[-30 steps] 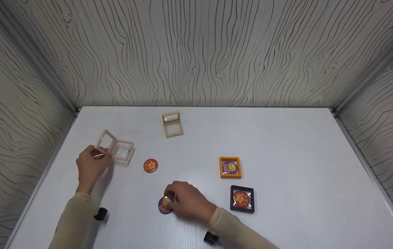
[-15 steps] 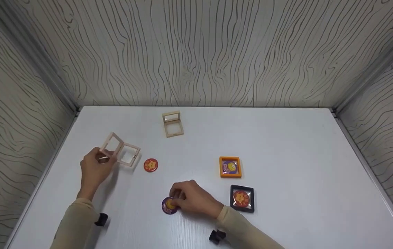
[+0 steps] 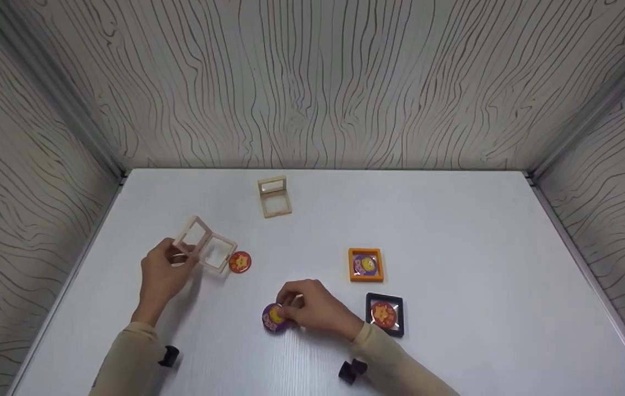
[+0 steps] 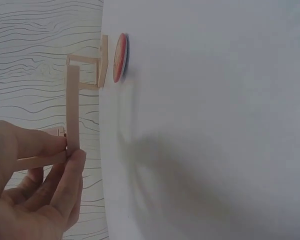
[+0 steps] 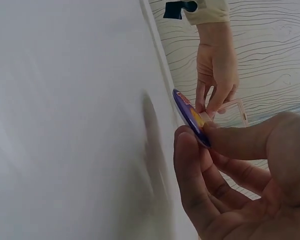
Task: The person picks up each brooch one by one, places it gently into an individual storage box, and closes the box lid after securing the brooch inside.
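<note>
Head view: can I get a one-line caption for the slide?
Left hand holds an open pale frame beside a red badge; right hand pinches a purple badge on the white table.

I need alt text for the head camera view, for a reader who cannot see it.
On a white table, the left hand holds an open hinged wooden frame beside a red badge, while the right hand pinches a purple badge. Another open wooden frame, an orange frame and a black frame lie nearby.
</note>
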`<state>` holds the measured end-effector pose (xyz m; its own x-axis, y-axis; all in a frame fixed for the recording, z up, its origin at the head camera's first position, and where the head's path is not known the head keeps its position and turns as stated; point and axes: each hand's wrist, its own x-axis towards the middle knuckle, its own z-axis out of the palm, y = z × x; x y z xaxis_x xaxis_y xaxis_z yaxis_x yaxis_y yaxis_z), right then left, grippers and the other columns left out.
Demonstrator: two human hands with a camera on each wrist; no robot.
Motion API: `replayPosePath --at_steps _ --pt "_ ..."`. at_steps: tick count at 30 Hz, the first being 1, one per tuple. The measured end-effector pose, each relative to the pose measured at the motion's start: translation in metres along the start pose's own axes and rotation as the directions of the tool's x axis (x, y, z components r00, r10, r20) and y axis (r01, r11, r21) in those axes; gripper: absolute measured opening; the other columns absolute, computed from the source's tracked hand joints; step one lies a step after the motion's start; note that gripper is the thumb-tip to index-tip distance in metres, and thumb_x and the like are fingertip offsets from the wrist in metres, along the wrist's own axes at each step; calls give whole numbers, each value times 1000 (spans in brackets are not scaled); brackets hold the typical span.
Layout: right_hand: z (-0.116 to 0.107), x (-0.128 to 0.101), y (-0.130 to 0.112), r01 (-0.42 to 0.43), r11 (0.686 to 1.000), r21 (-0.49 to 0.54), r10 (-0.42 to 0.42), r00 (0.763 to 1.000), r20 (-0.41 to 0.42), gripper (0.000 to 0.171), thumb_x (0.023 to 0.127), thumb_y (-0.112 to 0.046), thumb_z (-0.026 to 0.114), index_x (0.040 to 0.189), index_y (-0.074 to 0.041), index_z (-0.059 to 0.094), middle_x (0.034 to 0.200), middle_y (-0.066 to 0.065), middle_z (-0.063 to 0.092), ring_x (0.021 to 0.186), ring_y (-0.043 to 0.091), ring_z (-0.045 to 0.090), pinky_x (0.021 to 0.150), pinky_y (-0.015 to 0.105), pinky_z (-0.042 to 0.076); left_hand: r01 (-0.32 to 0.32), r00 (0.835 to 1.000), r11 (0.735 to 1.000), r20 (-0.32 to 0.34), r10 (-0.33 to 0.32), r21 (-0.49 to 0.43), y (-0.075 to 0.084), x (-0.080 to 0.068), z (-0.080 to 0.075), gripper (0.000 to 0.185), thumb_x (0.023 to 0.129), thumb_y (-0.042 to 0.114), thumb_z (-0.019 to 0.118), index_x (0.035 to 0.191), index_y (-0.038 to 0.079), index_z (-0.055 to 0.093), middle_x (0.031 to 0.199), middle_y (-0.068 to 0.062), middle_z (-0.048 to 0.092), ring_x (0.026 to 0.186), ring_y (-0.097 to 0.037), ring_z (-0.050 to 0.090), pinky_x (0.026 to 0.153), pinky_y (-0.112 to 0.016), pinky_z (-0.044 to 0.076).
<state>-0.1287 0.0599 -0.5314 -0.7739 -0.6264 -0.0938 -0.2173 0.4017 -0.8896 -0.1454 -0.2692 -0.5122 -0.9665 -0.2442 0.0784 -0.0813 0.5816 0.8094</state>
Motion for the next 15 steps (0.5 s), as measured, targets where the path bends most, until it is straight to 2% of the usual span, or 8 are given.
replayPosePath --at_steps 8,12,15 --pt "-11 -1 1 -12 1000 11 12 999 -50 8 100 -14 75 108 -12 76 101 -1 73 93 8 72 85 23 59 1 1000 1000 28 0 -31 9 -5 11 20 98 13 76 112 2 68 122 -21 77 109 -38 76 79 -31 63" --pt "-14 -2 0 -12 999 29 14 998 -60 8 100 -13 74 107 -10 76 99 0 73 89 9 73 77 21 57 -10 999 999 34 11 -34 10 -8 19 19 98 12 77 111 2 68 120 -20 78 107 -36 77 78 -30 63" --pt "-15 -4 0 -16 999 44 18 998 -62 7 100 -12 74 106 -10 76 99 1 73 88 10 74 74 20 57 -15 999 999 40 16 -33 12 -11 23 18 97 12 78 110 3 68 119 -19 78 107 -36 78 81 -34 64"
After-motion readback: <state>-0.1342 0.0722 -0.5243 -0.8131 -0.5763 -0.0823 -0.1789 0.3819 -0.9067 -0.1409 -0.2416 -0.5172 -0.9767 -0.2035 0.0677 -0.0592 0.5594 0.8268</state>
